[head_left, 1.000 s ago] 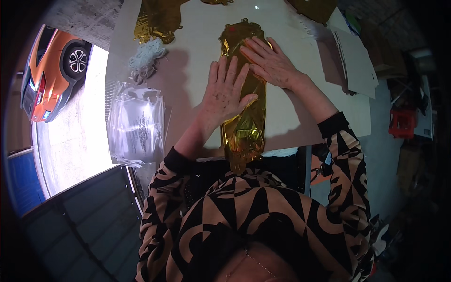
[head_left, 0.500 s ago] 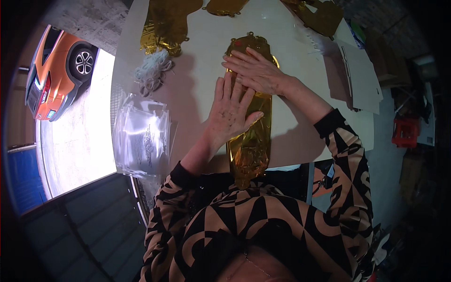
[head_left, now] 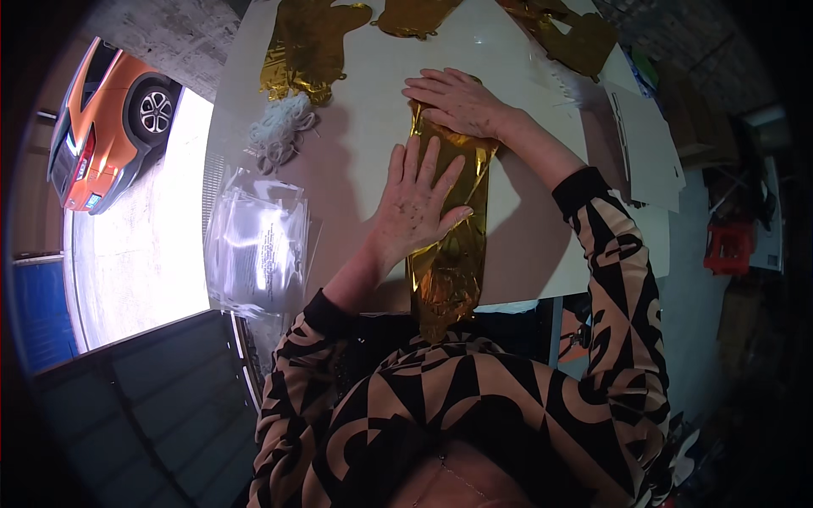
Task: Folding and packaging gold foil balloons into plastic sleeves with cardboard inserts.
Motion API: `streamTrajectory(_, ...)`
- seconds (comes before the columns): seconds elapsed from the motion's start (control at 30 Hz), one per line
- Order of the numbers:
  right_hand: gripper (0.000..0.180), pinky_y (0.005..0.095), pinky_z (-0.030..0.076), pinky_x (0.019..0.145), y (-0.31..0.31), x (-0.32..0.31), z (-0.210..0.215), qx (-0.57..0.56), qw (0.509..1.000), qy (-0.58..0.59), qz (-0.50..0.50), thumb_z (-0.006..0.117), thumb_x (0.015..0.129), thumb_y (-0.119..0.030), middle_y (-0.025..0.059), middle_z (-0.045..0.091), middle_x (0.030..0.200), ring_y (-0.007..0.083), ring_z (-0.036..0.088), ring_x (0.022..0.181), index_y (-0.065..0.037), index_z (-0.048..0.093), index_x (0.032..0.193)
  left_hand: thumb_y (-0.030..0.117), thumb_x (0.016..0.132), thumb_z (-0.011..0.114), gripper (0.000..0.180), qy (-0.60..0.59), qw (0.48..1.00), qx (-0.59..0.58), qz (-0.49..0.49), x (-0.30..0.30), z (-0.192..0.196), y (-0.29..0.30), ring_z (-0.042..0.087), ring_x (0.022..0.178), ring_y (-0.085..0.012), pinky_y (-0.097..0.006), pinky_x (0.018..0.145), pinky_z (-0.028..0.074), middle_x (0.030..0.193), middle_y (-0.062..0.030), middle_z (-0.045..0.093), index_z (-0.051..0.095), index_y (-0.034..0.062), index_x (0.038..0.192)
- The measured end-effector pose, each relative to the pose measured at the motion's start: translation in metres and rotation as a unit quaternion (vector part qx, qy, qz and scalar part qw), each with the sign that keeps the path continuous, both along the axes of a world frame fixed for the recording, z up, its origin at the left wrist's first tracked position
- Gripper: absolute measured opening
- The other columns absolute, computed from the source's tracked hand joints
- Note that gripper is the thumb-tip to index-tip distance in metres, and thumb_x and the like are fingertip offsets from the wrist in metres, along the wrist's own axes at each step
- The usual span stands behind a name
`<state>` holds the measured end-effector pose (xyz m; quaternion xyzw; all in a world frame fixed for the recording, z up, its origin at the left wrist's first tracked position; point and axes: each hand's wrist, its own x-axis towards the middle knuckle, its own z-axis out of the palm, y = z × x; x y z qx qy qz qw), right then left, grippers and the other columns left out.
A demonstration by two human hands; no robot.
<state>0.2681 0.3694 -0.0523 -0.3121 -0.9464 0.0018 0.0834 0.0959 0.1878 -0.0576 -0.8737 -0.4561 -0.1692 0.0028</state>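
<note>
A flat, shiny gold foil balloon, folded into a long strip, lies lengthwise on the table in front of me. Its near end hangs past the table edge against my patterned top. My left hand rests flat across its left side near the middle, fingers spread and thumb out to the right. Farther up, my right hand lies flat over the far end and hides most of it, its fingers stretched toward the left. Both palms face down on the foil, apart from each other.
More flat gold foil balloons lie along the far side of the table. At left are a bundle of white string and a stack of clear plastic bags. White card stands at right; a red stool is beyond.
My right hand has slid to the far end of the foil, away from my left hand, and now covers the tabs there. The left hand has barely moved.
</note>
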Motion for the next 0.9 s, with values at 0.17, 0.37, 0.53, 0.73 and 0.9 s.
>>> streamTrajectory(0.17, 0.038, 0.045, 0.039, 0.115, -0.007, -0.001, 0.019, -0.011, 1.0, 0.026, 0.002, 0.053, 0.103, -0.031, 0.0018, 0.054, 0.144, 0.0252, 0.047, 0.137, -0.021, 0.055, 0.139, 0.062, 0.099, 0.053, 0.074, -0.004, 1.0, 0.009, -0.011, -0.01, 0.004, -0.01, 0.026, 0.149, -0.052, -0.064, 0.123, 0.016, 0.159, -0.0292, 0.035, 0.046, 0.015, 0.157)
streamTrajectory(0.37, 0.032, 0.0438, 0.047, 0.103, -0.015, 0.033, 0.021, 0.04, 0.998, -0.027, -0.039, 0.063, 0.098, -0.025, 0.0062, 0.059, 0.122, 0.0304, 0.054, 0.12, -0.016, 0.058, 0.129, 0.059, 0.102, 0.048, 0.071, 0.009, 0.999, -0.019, -0.05, -0.013, 0.013, -0.016, 0.025, 0.154, -0.0433, -0.061, 0.125, 0.011, 0.163, -0.0208, 0.037, 0.04, 0.0186, 0.16)
streamTrajectory(0.53, 0.03, 0.043, 0.051, 0.093, -0.029, 0.082, 0.018, 0.012, 0.995, -0.018, -0.101, 0.068, 0.092, -0.019, 0.0081, 0.063, 0.111, 0.0333, 0.059, 0.11, -0.011, 0.059, 0.12, 0.055, 0.105, 0.046, 0.066, 0.042, 0.997, -0.016, -0.06, -0.012, 0.017, -0.017, 0.025, 0.156, -0.0353, -0.057, 0.127, 0.009, 0.161, -0.0131, 0.044, 0.04, 0.0199, 0.16)
streamTrajectory(0.73, 0.018, 0.043, 0.051, 0.091, -0.048, 0.098, 0.023, -0.05, 0.99, 0.106, -0.076, 0.065, 0.094, -0.014, 0.0095, 0.062, 0.107, 0.032, 0.059, 0.107, -0.009, 0.059, 0.111, 0.054, 0.105, 0.045, 0.065, 0.049, 0.997, -0.025, -0.061, -0.002, 0.018, -0.031, 0.024, 0.156, -0.0351, -0.055, 0.128, 0.01, 0.165, -0.0147, 0.037, 0.039, 0.0201, 0.16)
streamTrajectory(0.9, 0.016, 0.0417, 0.049, 0.096, -0.047, 0.069, 0.03, -0.056, 0.992, 0.094, -0.056, 0.063, 0.096, -0.014, 0.0091, 0.061, 0.11, 0.0316, 0.058, 0.11, -0.008, 0.059, 0.11, 0.053, 0.105, 0.047, 0.066, 0.017, 0.998, -0.022, -0.049, 0.005, 0.016, -0.04, 0.023, 0.156, -0.0384, -0.056, 0.127, 0.012, 0.165, -0.0172, 0.035, 0.038, 0.0172, 0.16)
